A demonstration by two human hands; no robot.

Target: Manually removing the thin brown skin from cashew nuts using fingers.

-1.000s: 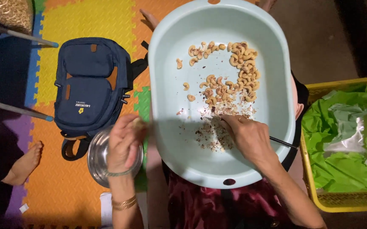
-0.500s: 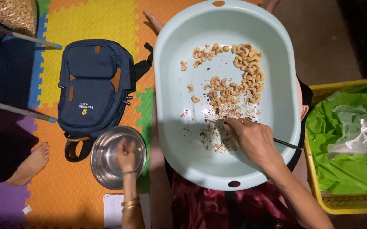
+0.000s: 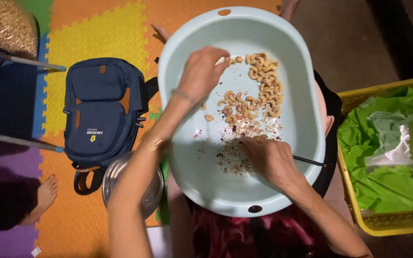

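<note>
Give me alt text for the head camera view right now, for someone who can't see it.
Seen from above, a person's left hand reaches into a pale blue oval tub toward a scatter of cashew nuts, while the right hand rests among skin flakes holding a thin dark tool. A steel bowl, navy backpack and green-lined yellow basket surround the tub.

Navy backpack lies flat on the foam puzzle mat of orange, yellow, green and purple tiles. Steel bowl sits just below the backpack, partly hidden. Yellow basket is seen at right, lined with green plastic and a clear bag. Another person's bare foot rests at left, with two grey chair legs above.
</note>
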